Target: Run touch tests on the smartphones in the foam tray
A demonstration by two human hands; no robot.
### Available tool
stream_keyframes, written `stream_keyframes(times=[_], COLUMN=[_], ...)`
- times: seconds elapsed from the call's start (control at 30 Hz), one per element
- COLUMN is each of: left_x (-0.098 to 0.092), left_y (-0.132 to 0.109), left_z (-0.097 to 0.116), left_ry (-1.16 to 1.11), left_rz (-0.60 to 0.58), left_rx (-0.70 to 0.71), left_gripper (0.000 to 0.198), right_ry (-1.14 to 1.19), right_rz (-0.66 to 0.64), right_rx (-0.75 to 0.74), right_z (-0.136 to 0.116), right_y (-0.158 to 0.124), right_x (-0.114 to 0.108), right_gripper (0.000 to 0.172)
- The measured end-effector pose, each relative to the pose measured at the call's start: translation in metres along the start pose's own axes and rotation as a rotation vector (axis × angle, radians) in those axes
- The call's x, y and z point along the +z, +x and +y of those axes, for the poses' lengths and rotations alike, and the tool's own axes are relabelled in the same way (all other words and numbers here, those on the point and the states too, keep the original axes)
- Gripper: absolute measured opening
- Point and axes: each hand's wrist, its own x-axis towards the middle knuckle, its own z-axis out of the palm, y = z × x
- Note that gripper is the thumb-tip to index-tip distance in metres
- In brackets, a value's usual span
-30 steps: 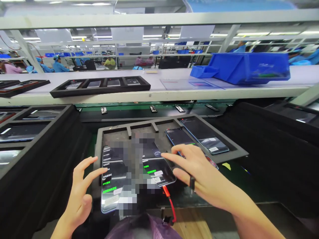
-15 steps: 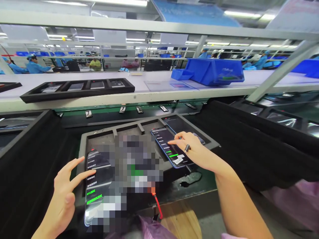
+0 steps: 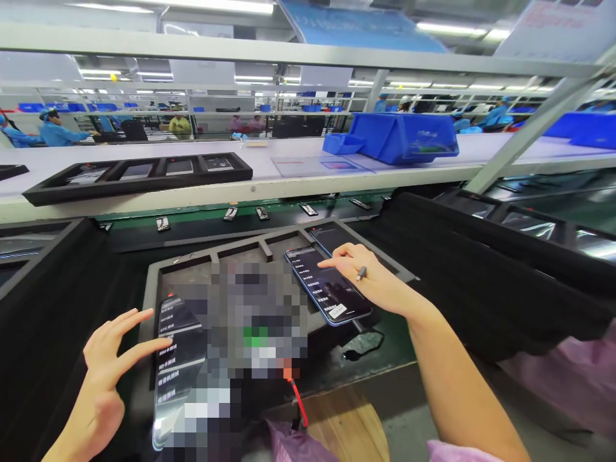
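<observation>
My left hand (image 3: pixel 108 369) has its fingers spread, with the index fingertip on the screen of the left phone (image 3: pixel 168 369), which shows a list of white text lines. With its index finger extended, my right hand (image 3: pixel 360 273) touches the screen of the right phone (image 3: pixel 320 295), which shows a similar list. A small dark plug-like piece (image 3: pixel 361 274) sticks out from the curled fingers of that hand. A white label (image 3: pixel 337 311) lies at the right phone's lower end. Behind it, another phone (image 3: pixel 327 239) with a dark screen is partly hidden by my right hand.
The phones rest in a dark compartment tray (image 3: pixel 150 289); a pixelated patch hides its middle. A red cable (image 3: pixel 299 401) and a black cable (image 3: pixel 373 343) hang at the front. Beyond are a belt (image 3: pixel 187 224) with small parts, another tray (image 3: pixel 144 181) and blue bins (image 3: pixel 404 138).
The lists on both phones have scrolled, and their green lines no longer show. Both index fingers stay at the screens. The whole view has shifted slightly.
</observation>
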Motion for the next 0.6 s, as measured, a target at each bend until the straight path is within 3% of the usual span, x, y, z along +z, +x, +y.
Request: stream_keyframes(times=[0.1,0.27,0.47,0.6], left_x=[0.001,0.002,0.005,0.008], left_y=[0.000,-0.008,-0.008,-0.007], left_z=[-0.003,0.001,-0.002,-0.013], left_ry=[0.009,-0.028,-0.108,-0.143], left_rz=[-0.031,-0.012,0.027,0.033], left_rx=[0.059,0.132,0.025,-0.023], left_gripper=[0.074,0.073,0.069,0.075], right_ry=[-0.033,0.031,-0.004,-0.079], right_rz=[-0.062,-0.174,-0.072,-0.116], right_rx=[0.015,-0.025,-0.047,-0.031], right_z=[-0.001,-0.006,-0.004,0.000], right_y=[0.011,0.005,0.008,0.016], right_x=[0.003,-0.001,0.003,0.007], right_gripper=[0.043,0.039,0.047,0.044])
